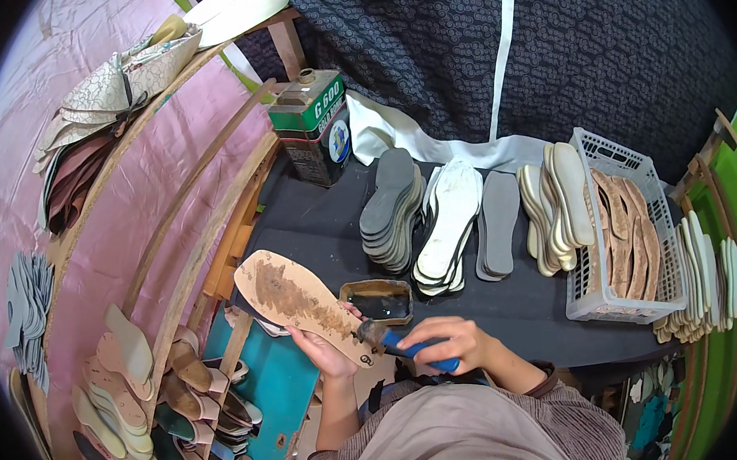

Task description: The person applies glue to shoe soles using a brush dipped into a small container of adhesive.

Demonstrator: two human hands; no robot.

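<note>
A long tan insole (283, 291) lies tilted across my left hand (327, 352), which grips it by the edge near its narrow end. Patchy brown smears cover much of its upper face. My right hand (458, 343) is closed around the blue handle of a brush (393, 342). The dark brush tip meets the insole near the narrow end. Just beyond both hands sits a small open tray (382, 320) with a stained rim and dark inside.
Stacks of grey insoles (390, 196), white insoles (449, 216) and cream insoles (569, 190) line the dark table. A white plastic crate (586, 287) at right holds brown pieces. A green-topped metal can (304, 145) stands far left, near wooden racks (194, 242) with soles and shoes.
</note>
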